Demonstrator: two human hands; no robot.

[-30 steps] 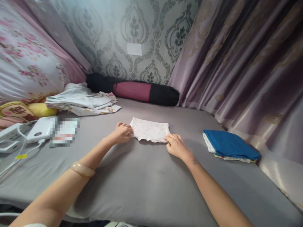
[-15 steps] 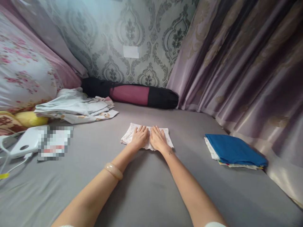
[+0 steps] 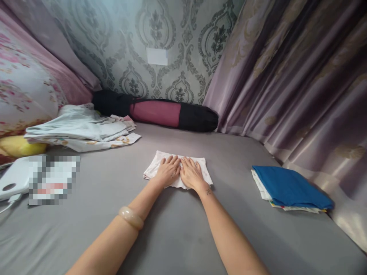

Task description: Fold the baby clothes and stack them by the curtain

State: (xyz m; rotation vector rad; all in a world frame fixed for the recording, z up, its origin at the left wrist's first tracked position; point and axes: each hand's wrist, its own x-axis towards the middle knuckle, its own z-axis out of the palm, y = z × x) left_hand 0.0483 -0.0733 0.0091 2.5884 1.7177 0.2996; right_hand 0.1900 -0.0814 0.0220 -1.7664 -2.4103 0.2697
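Note:
A small folded white cloth [image 3: 153, 168] with a faint print lies flat on the grey bed sheet [image 3: 183, 236] in front of me. My left hand [image 3: 168, 170] rests palm down on its left half, fingers stretched forward. On the right half lies my right hand [image 3: 191, 172], also flat, its fingers slightly spread. The two hands nearly meet at the middle of the cloth. Parts of the cloth beneath the palms are hidden, and its kind cannot be made out.
Folded blue cloth [image 3: 292, 187] tops a small stack at right. At left are loose pale clothes [image 3: 83, 124], a white device [image 3: 20, 175] with a cable, and a blurred packet [image 3: 54, 179]. A long black-and-maroon bag [image 3: 156, 112] lies along the wall, beside the curtain [image 3: 258, 76].
My hands stay flat on the cloth; the right has shifted slightly left, closer to the left hand. The view has moved in a little, so side objects sit farther outward.

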